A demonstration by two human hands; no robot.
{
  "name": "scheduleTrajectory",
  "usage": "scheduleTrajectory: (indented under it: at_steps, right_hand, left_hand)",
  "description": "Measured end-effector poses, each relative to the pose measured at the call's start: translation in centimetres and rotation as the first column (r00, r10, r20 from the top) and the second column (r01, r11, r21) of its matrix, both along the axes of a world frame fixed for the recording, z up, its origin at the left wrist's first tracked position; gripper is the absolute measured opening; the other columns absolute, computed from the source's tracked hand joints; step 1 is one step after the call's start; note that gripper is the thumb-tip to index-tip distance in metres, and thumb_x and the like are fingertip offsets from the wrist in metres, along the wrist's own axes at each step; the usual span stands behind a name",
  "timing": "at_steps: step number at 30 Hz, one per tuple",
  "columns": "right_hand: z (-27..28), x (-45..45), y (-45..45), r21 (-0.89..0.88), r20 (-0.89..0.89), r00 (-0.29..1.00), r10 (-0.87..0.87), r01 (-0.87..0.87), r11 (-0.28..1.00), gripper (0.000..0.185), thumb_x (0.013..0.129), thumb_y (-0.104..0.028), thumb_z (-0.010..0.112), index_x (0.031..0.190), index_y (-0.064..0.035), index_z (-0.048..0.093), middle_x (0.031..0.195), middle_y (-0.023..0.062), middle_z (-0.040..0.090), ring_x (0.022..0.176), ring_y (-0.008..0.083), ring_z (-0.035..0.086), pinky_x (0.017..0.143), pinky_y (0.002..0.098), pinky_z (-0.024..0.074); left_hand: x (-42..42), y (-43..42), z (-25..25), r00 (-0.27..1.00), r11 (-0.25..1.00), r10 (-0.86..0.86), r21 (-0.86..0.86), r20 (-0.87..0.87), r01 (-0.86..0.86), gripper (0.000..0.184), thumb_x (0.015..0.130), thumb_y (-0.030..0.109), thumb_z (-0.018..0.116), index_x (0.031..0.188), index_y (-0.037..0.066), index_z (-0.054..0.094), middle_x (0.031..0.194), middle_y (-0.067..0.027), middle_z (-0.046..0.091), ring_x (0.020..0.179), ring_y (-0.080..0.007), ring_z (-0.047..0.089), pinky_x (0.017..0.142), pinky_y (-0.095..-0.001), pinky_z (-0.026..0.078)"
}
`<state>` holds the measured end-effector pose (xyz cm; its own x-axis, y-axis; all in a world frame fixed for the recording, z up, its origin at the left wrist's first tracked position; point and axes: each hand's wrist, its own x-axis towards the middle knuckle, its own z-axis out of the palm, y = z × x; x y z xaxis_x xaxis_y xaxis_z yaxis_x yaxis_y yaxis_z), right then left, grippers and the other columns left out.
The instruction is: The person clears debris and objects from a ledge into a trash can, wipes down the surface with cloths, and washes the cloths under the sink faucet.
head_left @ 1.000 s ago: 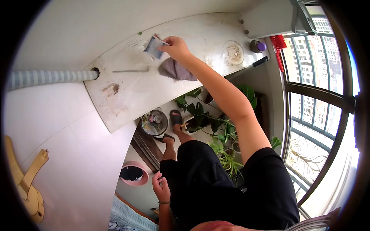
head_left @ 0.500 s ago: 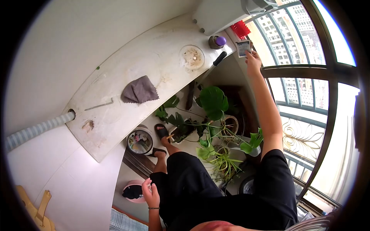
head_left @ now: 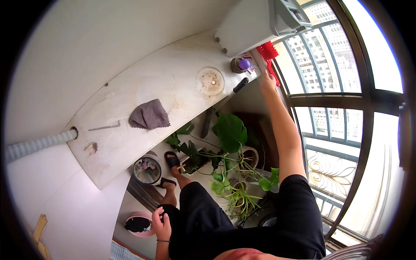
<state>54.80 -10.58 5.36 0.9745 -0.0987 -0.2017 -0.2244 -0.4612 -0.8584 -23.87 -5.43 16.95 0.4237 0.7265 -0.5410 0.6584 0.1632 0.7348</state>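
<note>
I can't tell whether my right hand (head_left: 268, 81), just beside the red brush (head_left: 268, 51), holds anything, but gentle movement should best spare the purple-lidded jar (head_left: 243, 64) near its left a knock

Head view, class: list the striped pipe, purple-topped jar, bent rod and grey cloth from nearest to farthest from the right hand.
1. Purple-topped jar: just left of the right hand in the picture.
2. Grey cloth: mid-counter.
3. Bent rod: left of the cloth.
4. Striped pipe: far left.
</note>
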Motion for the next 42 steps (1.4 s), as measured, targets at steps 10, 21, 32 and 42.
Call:
scheduleTrajectory:
  at_steps: [10,21,32,42]
  right_hand:
    - [15.1,-17.7,-1.4,-0.722,0.508,0.423,0.751,-0.267,0.638,0.034,0.095,-0.023,0.058,0.123,-0.0049,0.060,0.131,0.0160,0.057,0.121,0.0335,0.053,0.105,0.0424,0.0387]
    - [10.9,-36.2,11.9,-0.572,0.170,0.020,0.985,-0.812,0.116,0.035,0.081,-0.017,0.071,0.113,-0.0036,0.063,0.118,0.0146,0.063,0.110,0.0353,0.058,0.093,0.0431,0.0468]
    - [-0.4,-45.8,27.7,-0.637,-0.124,0.221,0.967,-0.765,0.094,0.042,0.080,-0.025,0.067,0.118,-0.0091,0.058,0.122,0.0123,0.058,0.106,0.0328,0.061,0.085,0.0449,0.0519]
    - [1.6,-50.0,33.7,-0.689,0.108,-0.222,0.969,-0.719,-0.088,0.027,0.079,-0.016,0.065,0.105,-0.0123,0.065,0.111,0.0057,0.058,0.102,0.0283,0.060,0.084,0.0414,0.0517]
  left_hand:
    - [-3.1,-1.0,1.6,0.995,0.995,0.097,-0.016,0.010,-0.097,0.030,0.091,0.010,0.059,0.120,0.003,0.057,0.109,-0.0126,0.061,0.102,-0.0250,0.060,0.089,-0.0357,0.047]
    - [-6.9,-3.7,1.4,0.997,0.992,0.082,0.098,-0.014,-0.080,0.033,0.091,0.017,0.060,0.120,0.001,0.057,0.109,-0.0175,0.062,0.103,-0.0322,0.060,0.092,-0.0403,0.047]
    - [-11.1,-7.0,1.5,0.972,0.977,0.215,0.017,-0.097,-0.214,0.032,0.093,0.018,0.059,0.121,0.001,0.058,0.113,-0.0165,0.063,0.106,-0.0306,0.060,0.093,-0.0394,0.047]
    - [-10.2,-7.4,1.3,0.940,0.943,0.331,0.006,-0.079,-0.332,0.033,0.094,0.019,0.059,0.121,0.000,0.057,0.110,-0.0171,0.063,0.104,-0.0306,0.061,0.093,-0.0389,0.047]
